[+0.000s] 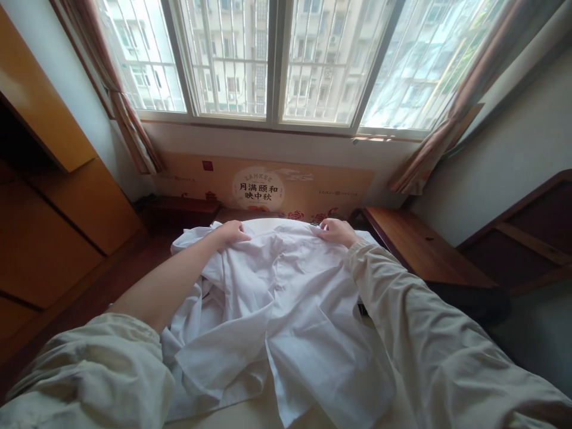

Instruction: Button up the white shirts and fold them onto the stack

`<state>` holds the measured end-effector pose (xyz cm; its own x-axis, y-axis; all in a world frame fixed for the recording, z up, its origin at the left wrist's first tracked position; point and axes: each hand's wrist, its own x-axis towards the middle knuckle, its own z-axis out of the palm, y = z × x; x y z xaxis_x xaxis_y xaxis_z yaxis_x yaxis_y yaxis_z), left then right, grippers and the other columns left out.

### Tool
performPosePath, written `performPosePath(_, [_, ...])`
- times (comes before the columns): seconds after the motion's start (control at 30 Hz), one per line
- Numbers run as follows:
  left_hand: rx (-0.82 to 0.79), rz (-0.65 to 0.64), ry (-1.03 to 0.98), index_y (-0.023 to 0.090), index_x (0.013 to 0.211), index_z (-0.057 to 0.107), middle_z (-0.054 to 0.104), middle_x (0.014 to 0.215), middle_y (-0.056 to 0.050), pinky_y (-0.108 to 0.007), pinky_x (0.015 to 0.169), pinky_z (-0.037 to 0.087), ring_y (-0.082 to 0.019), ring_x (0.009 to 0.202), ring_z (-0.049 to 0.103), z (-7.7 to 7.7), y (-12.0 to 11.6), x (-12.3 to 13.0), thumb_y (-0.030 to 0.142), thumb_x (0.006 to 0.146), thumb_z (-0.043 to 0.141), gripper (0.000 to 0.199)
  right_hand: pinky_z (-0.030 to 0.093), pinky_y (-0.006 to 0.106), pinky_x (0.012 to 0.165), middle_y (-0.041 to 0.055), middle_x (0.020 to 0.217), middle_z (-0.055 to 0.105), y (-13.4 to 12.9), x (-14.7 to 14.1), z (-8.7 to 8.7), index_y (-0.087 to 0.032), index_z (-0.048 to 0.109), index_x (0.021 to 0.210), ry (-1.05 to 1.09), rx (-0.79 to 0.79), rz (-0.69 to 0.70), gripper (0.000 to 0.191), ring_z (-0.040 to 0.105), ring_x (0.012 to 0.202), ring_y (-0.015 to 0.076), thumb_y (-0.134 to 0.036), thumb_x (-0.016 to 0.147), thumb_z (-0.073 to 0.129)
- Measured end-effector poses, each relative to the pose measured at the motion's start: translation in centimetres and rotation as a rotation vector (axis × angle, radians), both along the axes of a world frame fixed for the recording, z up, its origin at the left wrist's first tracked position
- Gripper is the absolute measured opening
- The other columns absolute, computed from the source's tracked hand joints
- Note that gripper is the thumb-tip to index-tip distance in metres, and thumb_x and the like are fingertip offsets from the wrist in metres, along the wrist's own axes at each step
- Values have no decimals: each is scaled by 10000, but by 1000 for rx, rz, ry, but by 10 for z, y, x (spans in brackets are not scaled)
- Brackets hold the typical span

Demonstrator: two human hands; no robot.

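A white shirt (250,310) is spread in loose folds before me, its front opening running down the middle and its lower corners fanning toward me. At its far edge, on the left, my left hand (233,231) is closed on the cloth between thumb and fingers. My right hand (337,231) pinches the same far edge farther right. Between the two hands the edge lies slightly curved. Under the shirt, a pale surface (250,411) shows near me; most of it is covered.
Beyond the shirt a printed cardboard panel (304,176) leans below the barred window (272,65). A wooden desk or bench (424,244) stands to the right. Orange-brown cabinets (58,220) line the left. Curtains (129,131) hang at the window's sides.
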<state>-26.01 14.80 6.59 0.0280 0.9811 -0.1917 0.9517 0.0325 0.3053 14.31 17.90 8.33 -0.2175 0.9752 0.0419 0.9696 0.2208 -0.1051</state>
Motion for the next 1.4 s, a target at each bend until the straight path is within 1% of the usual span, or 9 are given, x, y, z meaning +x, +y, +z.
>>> performPosePath(0.13, [205, -94, -86, 212, 885, 748, 772, 930, -63, -313, 736, 456, -262, 889, 694, 3, 6, -6, 530, 793, 747, 332, 452, 402, 1016, 96, 1013, 774, 0, 2, 10, -214, 714, 850, 11, 201, 101, 74, 675, 1011, 285, -270, 860, 666])
performPosePath(0.23, [500, -132, -176, 223, 882, 728, 757, 989, -72, -329, 867, 489, -255, 979, 667, 8, -4, -7, 536, 856, 689, 316, 462, 411, 1041, 134, 1192, 733, -11, 9, 15, -214, 686, 812, 162, 382, 224, 70, 642, 1097, 305, -270, 845, 659])
performPosePath(0.3, [553, -234, -279, 216, 809, 712, 753, 1056, -86, -335, 937, 496, -252, 1048, 655, 9, -15, -8, 546, 867, 676, 337, 486, 394, 1009, 127, 1260, 719, -21, 14, 16, -218, 698, 816, 272, 335, 348, 121, 643, 1109, 296, -297, 868, 622])
performPosePath(0.5, [138, -318, -379, 190, 618, 659, 704, 710, -68, -310, 687, 460, -202, 701, 634, 5, -38, -5, 674, 921, 539, 583, 403, 318, 659, 41, 638, 610, -41, 13, 9, -217, 577, 599, 200, 28, 323, 481, 568, 662, 197, -482, 985, 465])
performPosePath(0.63, [107, -331, -140, 201, 747, 717, 732, 718, -53, -308, 678, 437, -226, 724, 651, 8, -35, 3, 601, 798, 695, 404, 433, 288, 718, 32, 837, 734, -41, 1, 9, -212, 699, 819, 209, -11, 387, 304, 639, 783, 195, -502, 898, 653])
performPosePath(0.77, [29, -391, -131, 206, 889, 749, 761, 820, -53, -299, 665, 437, -221, 738, 657, 9, -32, 9, 597, 783, 706, 407, 476, 294, 812, 56, 1077, 780, -40, -8, 12, -238, 775, 1119, 193, -85, 403, 418, 684, 923, 223, -565, 861, 739])
performPosePath(0.93, [-8, -508, -262, 188, 805, 753, 665, 684, -14, -279, 621, 395, -173, 658, 565, 9, -29, 7, 611, 829, 681, 430, 434, 289, 730, 26, 867, 762, -36, -11, 10, -243, 781, 873, 98, -169, 374, 283, 666, 795, 200, -522, 884, 734])
performPosePath(1.2, [477, -184, -307, 252, 872, 838, 785, 840, -43, -300, 651, 421, -211, 727, 642, 17, -19, 0, 607, 885, 689, 385, 422, 264, 721, 0, 857, 729, -17, -5, 1, -238, 636, 853, 416, 102, 316, 62, 634, 789, 185, -260, 815, 680])
performPosePath(1.4, [684, 30, -20, 306, 1191, 814, 829, 1003, -111, -347, 753, 432, -321, 942, 752, 19, -28, 17, 532, 1065, 501, 406, 314, 294, 641, 36, 753, 675, -12, -17, 11, -243, 599, 843, 426, 457, -84, 74, 581, 691, 224, -255, 886, 658])
